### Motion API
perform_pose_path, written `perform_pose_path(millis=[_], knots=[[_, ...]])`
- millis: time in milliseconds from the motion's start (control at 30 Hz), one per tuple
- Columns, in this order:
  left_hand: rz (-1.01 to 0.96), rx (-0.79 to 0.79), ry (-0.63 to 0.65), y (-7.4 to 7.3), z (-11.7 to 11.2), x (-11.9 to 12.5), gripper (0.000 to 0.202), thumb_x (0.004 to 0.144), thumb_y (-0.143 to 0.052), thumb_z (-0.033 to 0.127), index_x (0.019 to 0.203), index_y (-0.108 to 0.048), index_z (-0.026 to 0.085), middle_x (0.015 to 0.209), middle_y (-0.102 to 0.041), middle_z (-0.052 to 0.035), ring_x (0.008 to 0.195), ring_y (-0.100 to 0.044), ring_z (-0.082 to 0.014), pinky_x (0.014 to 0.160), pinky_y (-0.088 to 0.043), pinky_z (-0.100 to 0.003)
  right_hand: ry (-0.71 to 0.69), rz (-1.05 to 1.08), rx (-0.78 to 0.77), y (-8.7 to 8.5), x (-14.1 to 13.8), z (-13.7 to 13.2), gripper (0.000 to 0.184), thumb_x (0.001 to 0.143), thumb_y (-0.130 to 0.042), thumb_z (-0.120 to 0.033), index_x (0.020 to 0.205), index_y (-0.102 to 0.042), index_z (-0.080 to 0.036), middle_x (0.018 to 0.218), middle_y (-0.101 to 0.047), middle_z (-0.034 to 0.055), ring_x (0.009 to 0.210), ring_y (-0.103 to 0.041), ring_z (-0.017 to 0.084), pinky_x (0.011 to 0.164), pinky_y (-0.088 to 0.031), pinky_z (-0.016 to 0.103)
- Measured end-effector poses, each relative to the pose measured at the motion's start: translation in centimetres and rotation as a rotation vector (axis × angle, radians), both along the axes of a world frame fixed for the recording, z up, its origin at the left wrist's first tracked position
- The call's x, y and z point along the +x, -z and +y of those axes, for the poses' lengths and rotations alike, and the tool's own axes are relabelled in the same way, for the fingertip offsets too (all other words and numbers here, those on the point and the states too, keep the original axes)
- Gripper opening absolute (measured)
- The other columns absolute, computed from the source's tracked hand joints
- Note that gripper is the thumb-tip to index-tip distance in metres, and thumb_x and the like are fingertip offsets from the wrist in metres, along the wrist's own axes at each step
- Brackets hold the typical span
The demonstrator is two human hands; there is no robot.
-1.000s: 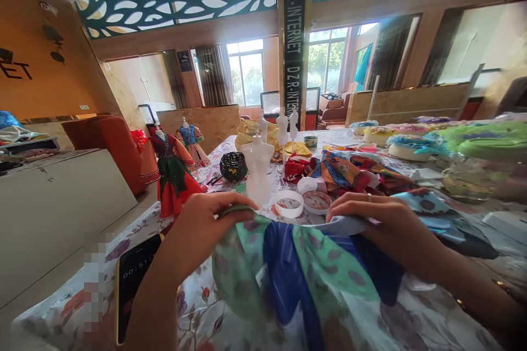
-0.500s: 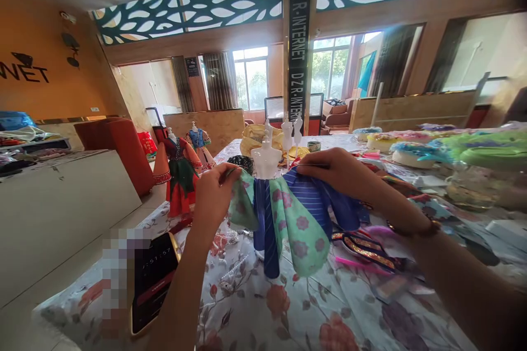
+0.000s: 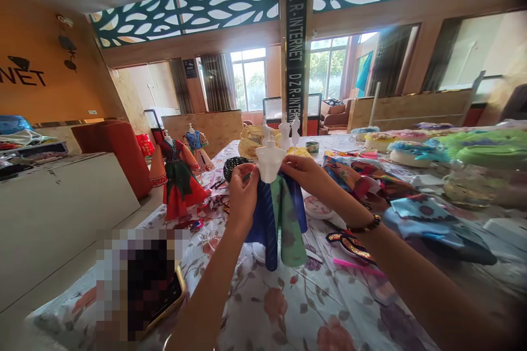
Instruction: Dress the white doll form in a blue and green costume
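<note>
the left hand (image 3: 242, 193) is closed in a pinch on the waist edge of a small doll skirt (image 3: 280, 219), panels of blue stripe and green floral cloth. the right hand (image 3: 309, 174) pinches the same waist edge from the other side, a beaded bracelet (image 3: 364, 226) on its wrist. between the two hands stands a white miniature mannequin torso (image 3: 269, 158), and the skirt's top is pressed to its waist while the panels hang straight down to just above the flowered tablecloth (image 3: 288, 307).

half a second ago the skirt was held spread wide in front of the torso; now the hands have drawn in and the cloth is gathered close around the form, so the wrap looks nearly closed, though whether it is fastened cannot be told.

near the right forearm lie a round tin lid (image 3: 317, 208) and a strip of patterned trim (image 3: 349, 244). to the left stands a dressed doll (image 3: 179, 181), with a black basket (image 3: 233, 166) behind the left hand and a phone (image 3: 167, 299) at the near table edge.
</note>
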State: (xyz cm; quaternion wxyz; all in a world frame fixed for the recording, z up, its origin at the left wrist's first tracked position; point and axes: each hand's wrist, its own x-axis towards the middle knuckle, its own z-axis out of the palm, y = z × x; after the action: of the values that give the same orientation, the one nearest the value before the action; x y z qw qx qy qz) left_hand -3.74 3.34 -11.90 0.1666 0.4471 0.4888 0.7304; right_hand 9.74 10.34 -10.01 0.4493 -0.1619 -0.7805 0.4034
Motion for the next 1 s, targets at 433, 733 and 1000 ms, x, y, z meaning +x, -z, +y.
perform_pose_path(millis=[433, 733, 1000], knots=[[0.203, 0.183, -0.401, 0.2, 0.2, 2.3, 0.016, 0.080, -0.061, 0.032, 0.083, -0.051, 0.020, 0.074, -0.056, 0.0024, 0.067, -0.057, -0.0126, 0.068, -0.043, -0.027, 0.139, 0.148, -0.039, 1.8, -1.9, -0.4, 0.023, 0.079, -0.048, -0.032, 0.084, -0.064, -0.017, 0.073, -0.065, 0.0000, 0.073, -0.057, 0.016, 0.064, -0.041, 0.026], [0.200, 0.118, -0.461, 0.3, 0.6, 1.8, 0.020, 0.074, -0.065, 0.037, 0.071, -0.060, 0.019, 0.071, -0.060, 0.0002, 0.069, -0.056, -0.0152, 0.068, -0.043, -0.028, 0.199, 0.180, -0.021, 2.4, -2.3, -1.1, 0.022, 0.083, -0.041, -0.032, 0.085, -0.058, -0.018, 0.080, -0.063, 0.0011, 0.078, -0.057, 0.016, 0.071, -0.042, 0.028], [0.095, 0.151, -0.357, 0.6, 0.7, 1.9, 0.018, 0.074, -0.063, 0.036, 0.075, -0.060, 0.018, 0.069, -0.064, 0.0002, 0.064, -0.061, -0.0139, 0.064, -0.046, -0.026, 0.226, 0.128, 0.049, 1.8, -2.0, -1.5, 0.017, 0.081, -0.043, -0.031, 0.074, -0.054, -0.020, 0.072, -0.059, -0.0008, 0.072, -0.052, 0.016, 0.066, -0.038, 0.026]])
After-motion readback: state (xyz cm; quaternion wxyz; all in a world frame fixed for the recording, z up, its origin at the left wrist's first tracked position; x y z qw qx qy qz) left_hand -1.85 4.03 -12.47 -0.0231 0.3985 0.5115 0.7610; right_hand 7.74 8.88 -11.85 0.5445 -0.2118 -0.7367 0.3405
